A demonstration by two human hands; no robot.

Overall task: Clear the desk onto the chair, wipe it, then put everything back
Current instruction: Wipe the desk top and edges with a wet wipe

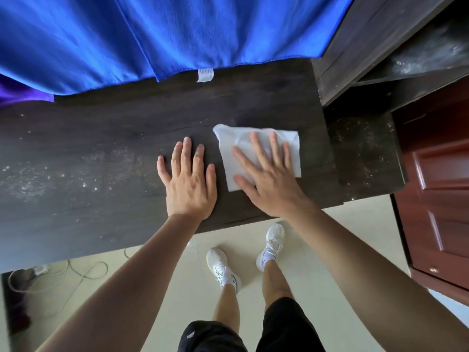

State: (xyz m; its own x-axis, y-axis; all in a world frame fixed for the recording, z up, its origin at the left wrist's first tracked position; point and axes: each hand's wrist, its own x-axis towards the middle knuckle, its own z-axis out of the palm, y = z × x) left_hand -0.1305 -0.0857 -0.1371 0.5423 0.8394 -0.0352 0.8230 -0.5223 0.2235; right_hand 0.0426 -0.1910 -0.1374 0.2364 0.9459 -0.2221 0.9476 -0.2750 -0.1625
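White wipe (291,151) flat on the desk (101,148), right half, pinned under my right hand (266,181).
Right hand: fingers straight and spread, palm down on the wipe, nothing gripped; wipe edges show past the fingertips and along the right side. Left hand (189,181): also flat, fingers straight, palm on bare desk just left of the wipe, small gap between thumb and wipe. Pale dust specks (38,179) on the desk's left part. Blue cloth (152,34) hangs over the desk's far edge, white label (205,74) at its hem; purple fabric (20,90) at far left. Dark shelf unit (380,47) at the desk's right end, red-brown door (436,186) beyond it. Below the near edge: pale floor (342,224), white sneakers (223,265), cables (76,273) on the left.
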